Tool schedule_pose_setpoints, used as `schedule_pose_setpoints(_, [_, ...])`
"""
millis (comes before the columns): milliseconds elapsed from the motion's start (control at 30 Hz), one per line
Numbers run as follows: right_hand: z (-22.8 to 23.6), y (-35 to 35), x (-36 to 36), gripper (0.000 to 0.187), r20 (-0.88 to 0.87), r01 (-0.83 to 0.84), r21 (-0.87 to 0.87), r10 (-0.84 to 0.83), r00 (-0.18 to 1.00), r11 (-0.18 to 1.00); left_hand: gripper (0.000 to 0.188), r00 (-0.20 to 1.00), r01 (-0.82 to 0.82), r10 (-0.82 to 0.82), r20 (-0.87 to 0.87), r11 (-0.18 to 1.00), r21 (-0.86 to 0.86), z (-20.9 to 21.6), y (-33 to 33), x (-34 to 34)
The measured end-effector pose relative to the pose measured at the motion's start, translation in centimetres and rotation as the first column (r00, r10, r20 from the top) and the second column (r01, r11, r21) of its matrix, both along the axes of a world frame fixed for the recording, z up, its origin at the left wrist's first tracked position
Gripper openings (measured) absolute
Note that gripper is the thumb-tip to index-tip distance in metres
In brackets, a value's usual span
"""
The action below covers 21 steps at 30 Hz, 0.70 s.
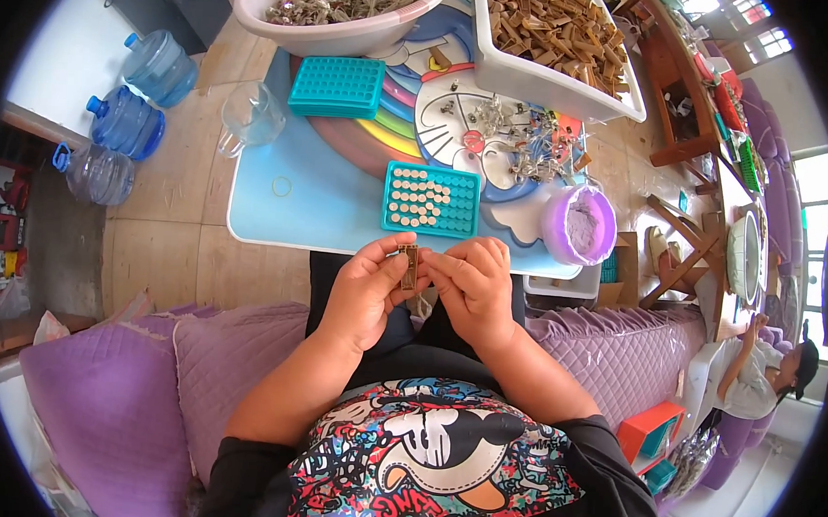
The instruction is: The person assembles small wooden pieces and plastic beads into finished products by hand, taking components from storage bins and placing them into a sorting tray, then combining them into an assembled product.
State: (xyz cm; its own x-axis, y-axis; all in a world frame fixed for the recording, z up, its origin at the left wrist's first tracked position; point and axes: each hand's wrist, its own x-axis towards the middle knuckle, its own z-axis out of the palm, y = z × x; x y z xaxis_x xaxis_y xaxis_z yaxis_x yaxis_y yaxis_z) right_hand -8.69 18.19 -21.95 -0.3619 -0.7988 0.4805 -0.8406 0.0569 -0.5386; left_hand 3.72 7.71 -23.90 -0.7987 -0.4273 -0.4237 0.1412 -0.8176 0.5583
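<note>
Above my lap, at the table's near edge, my left hand [361, 298] is closed on a small brown rectangular casing [409, 269], held upright between thumb and fingers. My right hand [477, 294] is pinched beside the casing's right side; whatever its fingertips hold, if anything, is hidden. Just beyond both hands lies a teal tray [464, 203] with rows of round cells, many filled with pale round discs [413, 196]. To the right of the tray stands a purple tub [607, 232] holding greyish material. A heap of small metal and clear parts [530, 143] is spread behind the tray.
The cartoon-printed table [259, 210] also bears a teal tray stack [336, 87], a glass mug [254, 115], a thin ring [281, 187], a full pink basin [350, 38] and a white bin [555, 98] of brown casings. Water jugs [129, 121] stand left; another person [760, 380] sits right.
</note>
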Motion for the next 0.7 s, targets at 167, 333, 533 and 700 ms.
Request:
schedule_pose_setpoints(167, [-0.1,-0.5,0.2,0.021,-0.104,-0.041,-0.011,0.04,0.994,0.999,0.029,0.999,0.026,-0.025,0.044,1.0,-0.015,0.4,-0.1,-0.2])
schedule_pose_setpoints(333, [-0.5,-0.3,1.0,0.023,-0.139,-0.018,-0.041,0.012,0.99,0.999,0.029,0.999,0.009,-0.01,0.036,1.0,0.013,0.2,0.3,-0.4])
schedule_pose_setpoints(533, [-0.7,-0.2,0.8,0.023,-0.143,-0.004,-0.029,0.0,0.99,1.0,0.029,0.998,0.036,-0.036,0.055,0.999,0.015,-0.9,0.1,-0.2])
schedule_pose_setpoints(700, [-0.7,-0.5,0.5,0.02,-0.052,-0.053,0.005,0.053,0.997,0.999,0.029,0.995,0.036,-0.036,0.091,0.999,-0.004,-1.5,0.2,-0.1])
